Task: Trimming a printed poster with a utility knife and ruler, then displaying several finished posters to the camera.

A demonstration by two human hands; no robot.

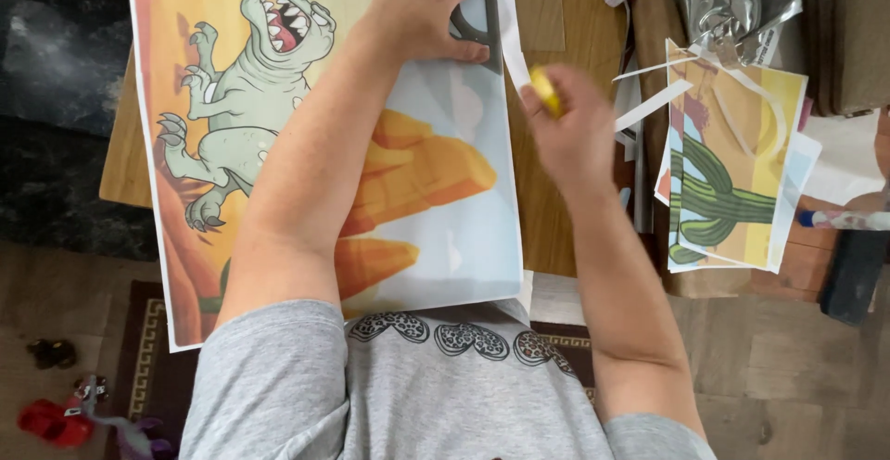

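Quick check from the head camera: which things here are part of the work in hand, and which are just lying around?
In use:
- dinosaur poster, pressed flat by the left hand
- dark ruler-like tool under that hand
- small yellow tool in the right hand
- white paper strip at the poster's edge

Lying about:
- cactus prints
- clear plastic bag
- loose strips
- toys on the floor

A big poster (306, 126) lies flat on the tabletop, on the left. It shows a green dinosaur with open jaws on orange rocks. A small yellow tool (545, 92) sits just right of the poster's far edge.
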